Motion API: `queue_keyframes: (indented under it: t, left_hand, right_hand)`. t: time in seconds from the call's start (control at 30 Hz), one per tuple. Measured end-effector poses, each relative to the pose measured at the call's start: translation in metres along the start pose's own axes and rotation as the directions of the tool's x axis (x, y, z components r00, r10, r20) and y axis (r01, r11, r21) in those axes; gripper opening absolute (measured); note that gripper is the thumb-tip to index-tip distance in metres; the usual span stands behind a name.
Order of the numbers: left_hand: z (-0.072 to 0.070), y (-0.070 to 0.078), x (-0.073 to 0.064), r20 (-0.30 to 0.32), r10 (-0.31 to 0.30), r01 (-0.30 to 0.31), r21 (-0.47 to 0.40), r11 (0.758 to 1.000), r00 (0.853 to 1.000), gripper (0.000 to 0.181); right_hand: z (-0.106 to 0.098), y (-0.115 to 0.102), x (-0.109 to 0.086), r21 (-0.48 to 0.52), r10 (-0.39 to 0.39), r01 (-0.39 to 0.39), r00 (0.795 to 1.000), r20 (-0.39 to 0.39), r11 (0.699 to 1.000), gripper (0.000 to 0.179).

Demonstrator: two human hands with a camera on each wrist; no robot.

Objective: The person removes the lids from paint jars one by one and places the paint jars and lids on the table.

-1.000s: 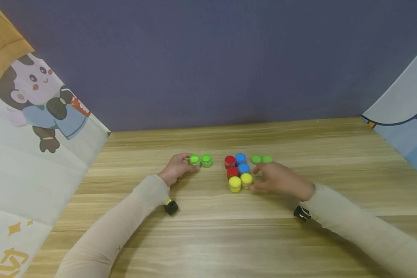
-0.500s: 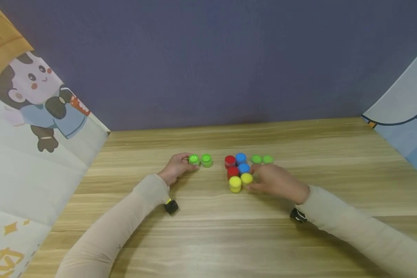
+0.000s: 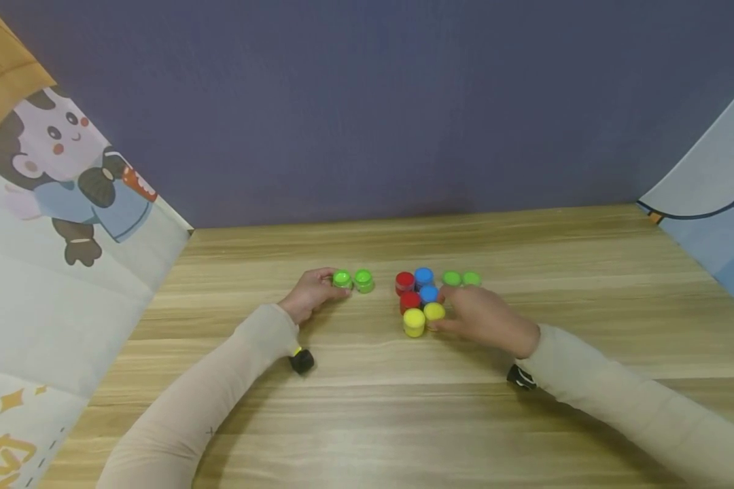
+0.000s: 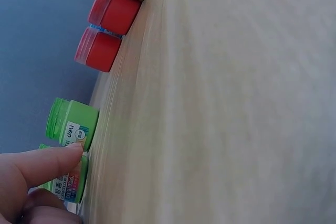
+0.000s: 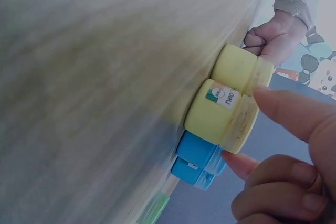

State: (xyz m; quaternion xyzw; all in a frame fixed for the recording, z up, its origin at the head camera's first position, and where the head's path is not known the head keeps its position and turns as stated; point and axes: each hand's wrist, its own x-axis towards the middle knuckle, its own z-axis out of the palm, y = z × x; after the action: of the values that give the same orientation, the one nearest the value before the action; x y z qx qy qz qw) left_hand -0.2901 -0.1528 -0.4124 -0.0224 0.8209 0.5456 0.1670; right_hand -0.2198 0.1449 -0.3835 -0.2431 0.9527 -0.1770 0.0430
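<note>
With thumb and fingers my left hand (image 3: 308, 296) holds the left green paint jar (image 3: 342, 278), which stands open on the table. A second open green jar (image 3: 363, 280) stands beside it. My right hand (image 3: 488, 318) pinches the lid of the right yellow paint jar (image 5: 212, 111) between thumb and index finger. That jar stands upright, touching or nearly touching the other yellow jar (image 3: 413, 322). Behind them are two red jars (image 3: 405, 283) and two blue jars (image 3: 424, 277), all lidded. Two green lids (image 3: 452, 278) lie flat beyond my right hand.
The wooden table (image 3: 367, 407) extends in front of the jars. A dark blue panel (image 3: 367, 122) rises at its back edge. Printed cloth (image 3: 43, 292) hangs on the left, with another printed sheet (image 3: 718, 170) on the right.
My right hand has moved left from beside the yellow jar and closed its thumb and index finger on the lid. My left hand has stayed at the green jar.
</note>
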Motion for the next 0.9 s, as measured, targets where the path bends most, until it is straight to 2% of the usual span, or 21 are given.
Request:
queue_keyframes:
  t: [0.3, 0.5, 0.63, 0.9]
  left_hand:
    - [-0.001, 0.001, -0.001, 0.009, -0.01, 0.01, 0.003, 1.0, 1.0, 0.049]
    - [-0.003, -0.001, -0.003, 0.009, 0.005, -0.005, -0.016, 1.0, 1.0, 0.06]
    - [-0.007, -0.004, -0.006, -0.019, 0.015, -0.015, 0.007, 1.0, 1.0, 0.067]
    - [-0.013, -0.005, -0.017, -0.084, 0.001, 0.002, 0.036, 0.999, 0.996, 0.063]
  right_hand:
    - [0.002, -0.003, 0.001, -0.02, -0.003, 0.003, 0.999, -0.035, 1.0, 0.028]
    - [0.003, -0.005, 0.001, -0.015, -0.006, 0.006, 0.999, -0.046, 1.0, 0.028]
    - [0.004, -0.005, 0.001, -0.015, -0.001, 0.0, 0.999, -0.046, 1.0, 0.026]
    - [0.002, -0.005, -0.003, -0.02, 0.001, -0.003, 0.998, -0.059, 1.0, 0.029]
